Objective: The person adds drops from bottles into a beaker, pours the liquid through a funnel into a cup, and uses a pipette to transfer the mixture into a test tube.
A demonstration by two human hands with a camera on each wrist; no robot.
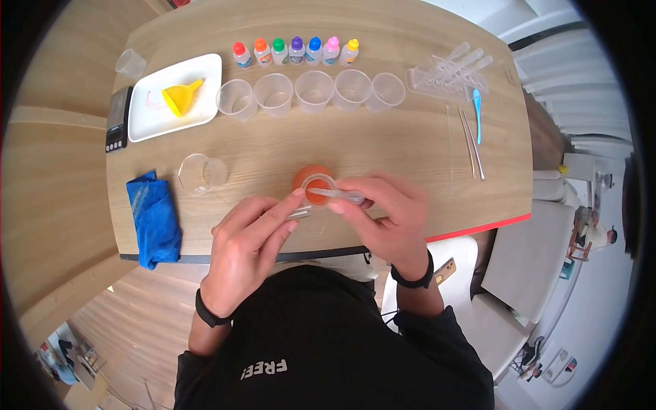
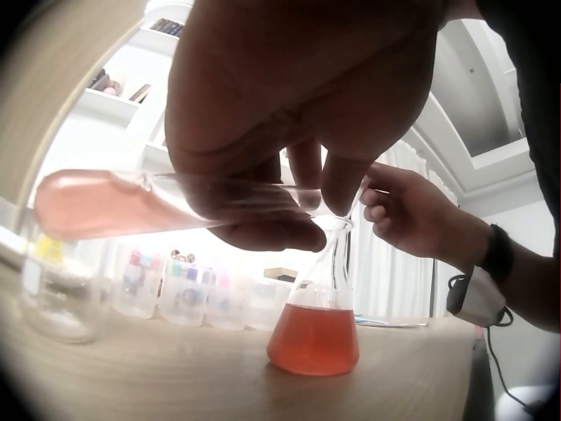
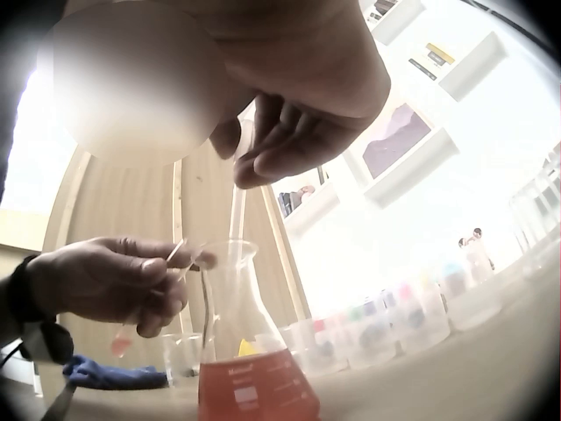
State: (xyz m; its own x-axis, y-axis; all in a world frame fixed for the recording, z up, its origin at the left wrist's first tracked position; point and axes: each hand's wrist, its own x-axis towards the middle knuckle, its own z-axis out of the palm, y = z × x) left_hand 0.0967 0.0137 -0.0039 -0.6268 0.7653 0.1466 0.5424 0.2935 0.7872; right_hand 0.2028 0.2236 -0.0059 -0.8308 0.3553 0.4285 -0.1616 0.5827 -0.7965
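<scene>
A conical flask (image 1: 316, 194) (image 2: 314, 340) (image 3: 254, 386) of orange-red liquid stands on the table before the person. The left hand (image 1: 246, 239) (image 2: 298, 96) (image 3: 110, 281) grips a glass test tube (image 2: 105, 207) (image 3: 123, 342) beside the flask's neck; it lies nearly level in the left wrist view, pale pink liquid at its rounded end. Between its fingertips, the right hand (image 1: 386, 212) (image 2: 416, 215) (image 3: 307, 96) pinches a clear plastic pipette (image 1: 352, 196) (image 3: 238, 206), its thin end over the flask's mouth. Whether that end touches the glass, I cannot tell.
Clear cups (image 1: 315, 91) and dropper bottles (image 1: 296, 53) stand in rows behind. To the left are a glass beaker (image 1: 195, 175), blue cloth (image 1: 154, 219), scale (image 1: 117, 119) and white tray (image 1: 140, 126) with a yellow funnel (image 1: 179, 99). At right are a rack (image 1: 427, 78) and metal rods (image 1: 471, 147).
</scene>
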